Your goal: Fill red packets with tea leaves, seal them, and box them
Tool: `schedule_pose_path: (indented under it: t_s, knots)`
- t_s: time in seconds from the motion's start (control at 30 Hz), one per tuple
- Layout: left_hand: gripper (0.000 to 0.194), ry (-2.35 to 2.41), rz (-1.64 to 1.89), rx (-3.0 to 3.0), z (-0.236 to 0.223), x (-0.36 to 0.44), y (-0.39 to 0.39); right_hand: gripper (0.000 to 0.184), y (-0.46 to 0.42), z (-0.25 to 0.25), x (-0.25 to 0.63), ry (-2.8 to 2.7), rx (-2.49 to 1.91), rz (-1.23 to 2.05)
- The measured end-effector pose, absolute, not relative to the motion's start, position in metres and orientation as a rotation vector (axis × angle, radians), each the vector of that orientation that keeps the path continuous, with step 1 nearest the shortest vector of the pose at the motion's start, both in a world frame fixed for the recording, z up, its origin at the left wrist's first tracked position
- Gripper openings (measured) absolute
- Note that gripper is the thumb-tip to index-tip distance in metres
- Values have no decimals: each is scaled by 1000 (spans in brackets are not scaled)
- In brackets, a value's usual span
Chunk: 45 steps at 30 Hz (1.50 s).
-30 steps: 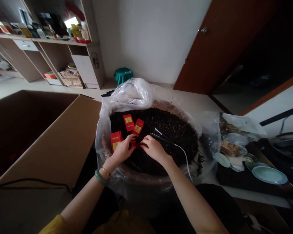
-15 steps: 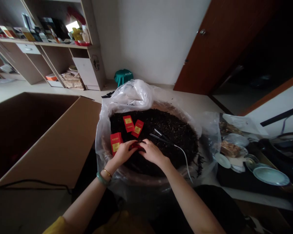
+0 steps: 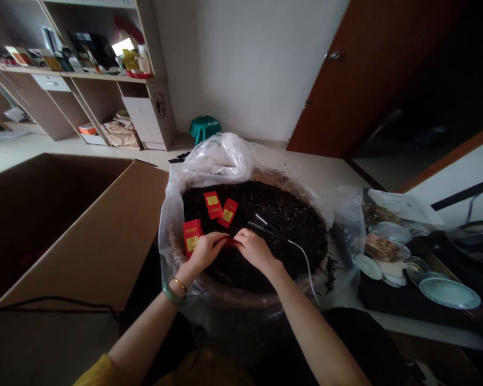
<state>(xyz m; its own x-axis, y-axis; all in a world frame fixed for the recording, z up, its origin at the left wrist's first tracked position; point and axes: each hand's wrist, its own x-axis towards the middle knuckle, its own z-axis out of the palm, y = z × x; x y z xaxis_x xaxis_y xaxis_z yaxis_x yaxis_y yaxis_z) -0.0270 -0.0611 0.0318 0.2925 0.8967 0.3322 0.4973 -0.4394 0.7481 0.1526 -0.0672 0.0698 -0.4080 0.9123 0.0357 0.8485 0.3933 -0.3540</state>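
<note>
Between my left hand point(image 3: 206, 250) and my right hand point(image 3: 254, 249) is a small red packet point(image 3: 229, 243), pinched at both ends; the fingers cover much of it. Both hands are over a wide basket lined with clear plastic point(image 3: 167, 214) and filled with dark dried leaves point(image 3: 290, 214), which look like loose tea. On the leaves lie two red packets with gold labels, one farther back point(image 3: 213, 205) and one beside it point(image 3: 227, 213). A stack of red packets point(image 3: 191, 236) sits just left of my left hand. A black sealing clamp point(image 3: 269, 230) with a white cord rests to the right.
A large open cardboard box point(image 3: 104, 230) stands at the left. On the right, a low dark table point(image 3: 394, 300) holds bowls, a plate point(image 3: 449, 290) and plastic bags. Behind are a teal-covered bin point(image 3: 204, 128), a shelf desk point(image 3: 96, 78) and a wooden door point(image 3: 346, 80).
My fingers have shifted on the red packet; the right hand has moved slightly right and its fingers are closer together. The whole view has shifted a little.
</note>
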Motion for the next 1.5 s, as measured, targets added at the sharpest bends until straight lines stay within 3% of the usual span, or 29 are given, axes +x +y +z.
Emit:
schedule_pose_path:
  t_s: [0.17,0.3,0.37,0.67,0.87,0.93,1.1,1.23,1.37,1.5]
  knots:
    - [41,1277,1193,2015,34,-27,-64,11,-65,70,156,-2344,-1535,337]
    - [9,1225,1067,2110,37,-28,-65,12,-66,70,156,-2321,-1547,375]
    - [7,1231,1067,2111,37,-26,-65,14,-68,70,154,-2325,-1536,388]
    - [26,1135,1189,2154,42,-19,-71,20,-70,66,149,-2381,-1460,497]
    - [54,1177,1150,2131,38,-22,-68,18,-65,55,150,-2307,-1311,560]
    - [49,1249,1077,2125,33,-24,-65,17,-65,54,151,-2265,-1289,544]
    - [11,1290,1078,2088,27,-27,-61,11,-65,57,154,-2228,-1287,521]
    - [13,1309,1147,1809,27,-25,-59,7,-64,57,156,-2046,-1268,559]
    - [21,1207,1129,1599,31,-22,-56,18,-61,56,157,-1779,-1307,738]
    - [23,1157,1145,1481,35,-18,-55,11,-58,58,161,-1722,-1288,818]
